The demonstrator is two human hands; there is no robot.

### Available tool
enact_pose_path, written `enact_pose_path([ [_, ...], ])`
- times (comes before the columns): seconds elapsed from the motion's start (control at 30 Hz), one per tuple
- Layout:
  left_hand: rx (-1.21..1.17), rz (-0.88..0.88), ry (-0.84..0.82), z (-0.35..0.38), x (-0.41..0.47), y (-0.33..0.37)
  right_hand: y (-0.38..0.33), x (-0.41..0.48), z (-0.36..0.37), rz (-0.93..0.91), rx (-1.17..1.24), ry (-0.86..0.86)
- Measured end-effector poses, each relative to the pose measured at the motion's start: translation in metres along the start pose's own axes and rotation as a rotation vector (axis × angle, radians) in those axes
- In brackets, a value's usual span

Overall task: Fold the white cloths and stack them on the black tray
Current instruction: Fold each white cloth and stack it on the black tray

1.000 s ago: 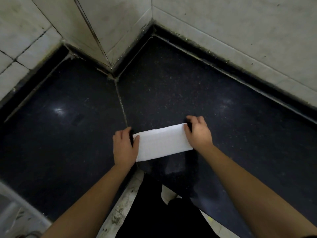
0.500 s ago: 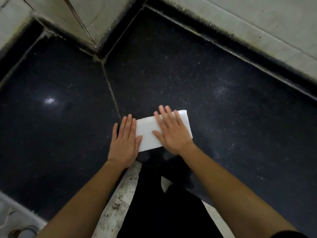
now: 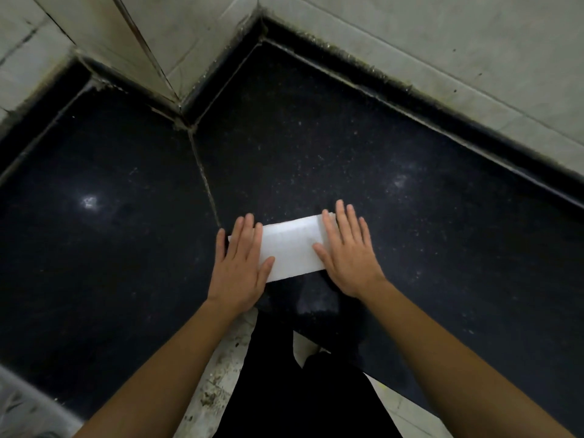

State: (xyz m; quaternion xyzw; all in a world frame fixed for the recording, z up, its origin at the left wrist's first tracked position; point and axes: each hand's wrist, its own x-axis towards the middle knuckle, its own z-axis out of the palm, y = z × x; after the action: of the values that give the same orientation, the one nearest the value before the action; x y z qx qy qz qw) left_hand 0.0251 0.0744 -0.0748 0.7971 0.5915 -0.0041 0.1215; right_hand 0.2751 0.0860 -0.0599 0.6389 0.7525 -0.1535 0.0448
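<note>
A white cloth (image 3: 292, 248), folded into a narrow rectangle, lies flat on the black speckled counter (image 3: 410, 216) near its front edge. My left hand (image 3: 241, 263) lies flat with straight fingers on the cloth's left end. My right hand (image 3: 347, 251) presses flat on the cloth's right end, fingers spread and pointing away from me. Only the cloth's middle strip shows between the two hands. No black tray is in view.
The counter runs into a corner with pale tiled walls (image 3: 442, 42) behind and a grout seam (image 3: 205, 181) down its middle. A pale rim (image 3: 19, 403) shows at the bottom left. My dark clothing (image 3: 303, 390) fills the lower middle.
My right hand slid from the cloth's middle to its right end. My left hand stays flat on the left end. One second ago both hands gripped the cloth's ends with curled fingers.
</note>
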Motion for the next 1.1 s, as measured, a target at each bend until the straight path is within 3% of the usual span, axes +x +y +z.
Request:
enact_pose_path([
  [0.13, 0.064, 0.042, -0.07, 0.01, 0.008, 0.008, -0.003, -0.006, 0.011, 0.07, 0.105, -0.015],
  [0.27, 0.094, 0.031, -0.099, 0.014, 0.011, 0.005, -0.002, -0.01, 0.003, 0.268, 0.19, 0.155],
  [0.6, 0.091, 0.032, -0.097, 0.014, 0.01, 0.006, -0.008, 0.018, -0.03, 0.754, 0.738, -0.24],
  [0.97, 0.015, 0.03, -0.085, 0.011, 0.007, 0.002, -0.002, 0.008, -0.051, 0.736, 1.4, -0.267],
  [1.03, -0.152, -0.083, 0.052, -0.001, 0.002, 0.003, -0.011, 0.005, -0.059, 0.686, 1.458, -0.213],
  [1.1, -0.462, -0.352, 0.238, -0.018, -0.005, 0.004, -0.025, 0.004, -0.063, 0.577, 1.42, -0.141],
])
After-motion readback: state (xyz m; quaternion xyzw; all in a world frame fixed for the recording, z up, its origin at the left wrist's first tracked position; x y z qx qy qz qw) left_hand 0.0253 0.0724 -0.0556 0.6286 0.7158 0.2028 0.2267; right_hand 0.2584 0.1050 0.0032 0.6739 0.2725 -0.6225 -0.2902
